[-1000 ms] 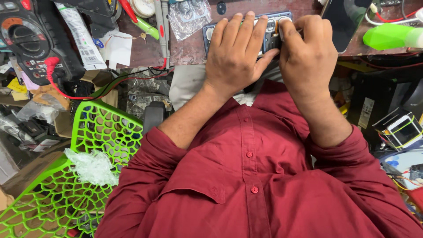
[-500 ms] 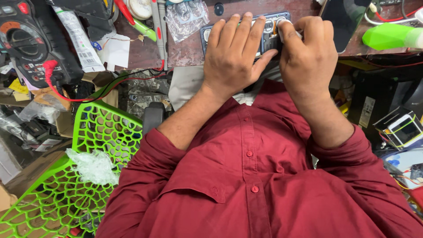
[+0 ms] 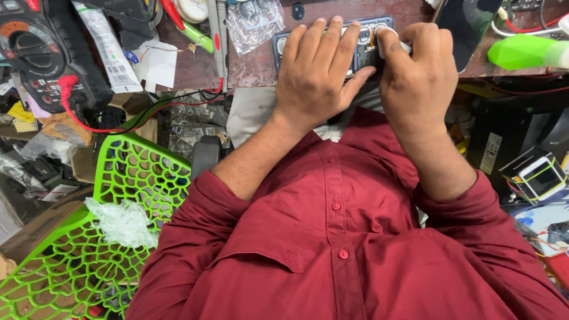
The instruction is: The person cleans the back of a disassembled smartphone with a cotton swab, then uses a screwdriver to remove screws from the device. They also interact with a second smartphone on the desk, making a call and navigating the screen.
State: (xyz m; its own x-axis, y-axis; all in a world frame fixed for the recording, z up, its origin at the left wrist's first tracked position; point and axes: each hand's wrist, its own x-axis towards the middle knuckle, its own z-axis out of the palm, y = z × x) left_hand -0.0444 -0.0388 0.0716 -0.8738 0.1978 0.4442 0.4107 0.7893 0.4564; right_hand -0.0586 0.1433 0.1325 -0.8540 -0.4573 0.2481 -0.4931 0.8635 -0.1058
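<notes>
Since the earlier frame little has changed: both hands remain over the phone (image 3: 363,50) at the top centre of the frame, on the brown bench (image 3: 255,68); the view has shifted slightly. The phone lies flat with its back open, dark inside, with round camera rings showing between the hands. The left hand (image 3: 317,80) rests flat on it, fingers held together and extended, thumb out to the right. The right hand (image 3: 418,80) is curled, its fingers pinching something small and pale at the phone's upper edge; what it is cannot be told. Most of the phone is hidden beneath the hands. A green chair (image 3: 118,195) sits lower left.
</notes>
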